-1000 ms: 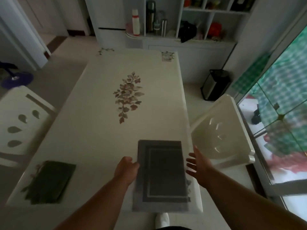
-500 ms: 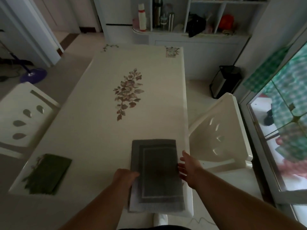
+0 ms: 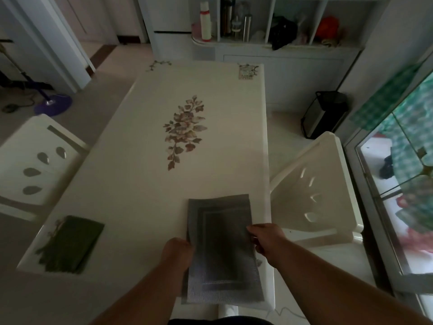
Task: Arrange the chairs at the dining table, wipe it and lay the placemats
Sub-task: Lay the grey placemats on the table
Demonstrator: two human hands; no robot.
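A stack of grey placemats lies at the near right end of the white dining table. The top mat looks slightly skewed over the ones beneath. My left hand grips the stack's left edge, fingers curled on it. At the right edge, my right hand pinches the mats. A folded dark green cloth rests on the near left corner. One white chair stands at the left side, another white chair at the right, angled away from the table.
A floral print marks the table's middle. A black bin stands on the floor at the far right, a purple fan base at the far left. White shelving with bottles lines the back wall. A glass door is close on the right.
Both hands have closed onto the edges of the placemat stack, and the top mat has shifted slightly askew. The view has tilted down a little.
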